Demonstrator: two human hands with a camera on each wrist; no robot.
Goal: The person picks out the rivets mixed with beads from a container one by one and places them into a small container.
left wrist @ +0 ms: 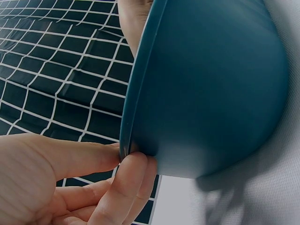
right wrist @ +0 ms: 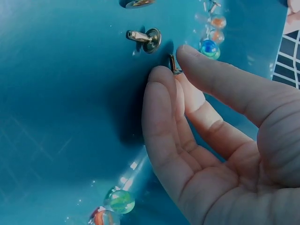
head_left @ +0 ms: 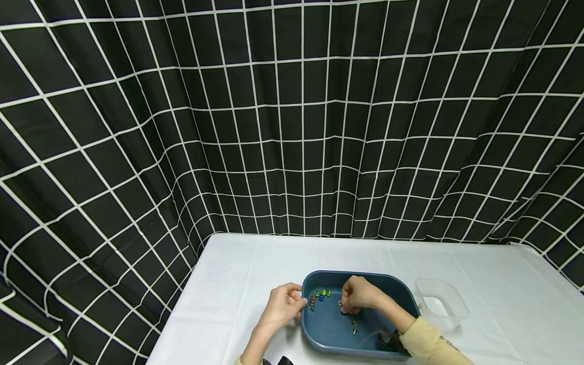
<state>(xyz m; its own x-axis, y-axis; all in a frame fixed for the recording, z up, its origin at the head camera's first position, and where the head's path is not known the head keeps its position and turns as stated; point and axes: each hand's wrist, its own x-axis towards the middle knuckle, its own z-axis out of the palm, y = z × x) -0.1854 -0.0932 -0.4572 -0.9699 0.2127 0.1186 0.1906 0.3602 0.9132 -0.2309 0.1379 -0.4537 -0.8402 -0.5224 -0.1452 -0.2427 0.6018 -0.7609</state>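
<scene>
- At the near left, the left hand (head_left: 283, 306) comes out of a pale yellow sleeve and pinches the left rim of the blue tub (head_left: 326, 324), its thumb on one side of the wall and its fingertips on the other.
- The tub stands on a white-covered table (head_left: 237, 284), a little right of the table's middle, at the near side.
- Inside the tub, toward its far left corner, lie glass marbles (head_left: 323, 292): green ones in a short row along the far side, a blue one (head_left: 321, 298) just nearer, and orange ones (head_left: 312, 302) along the left side.
- Right of the marbles, the right hand (head_left: 358, 296) reaches into the tub with its fingers curled toward the thumb. A small metal pin (right wrist: 173, 63) sits between the fingertips and seems pinched there, though the fingers partly hide it.
- Nearer than that hand, two more brass-coloured pins (head_left: 354, 332) lie apart on the tub floor; the right wrist view shows one with a round, flat head and a short shank.
- To the right of the tub, just beside it, a clear plastic container (head_left: 441, 304) stands on the table.
- Behind everything, a black curtain (head_left: 315, 121) with white grid lines hangs along the far side.
</scene>
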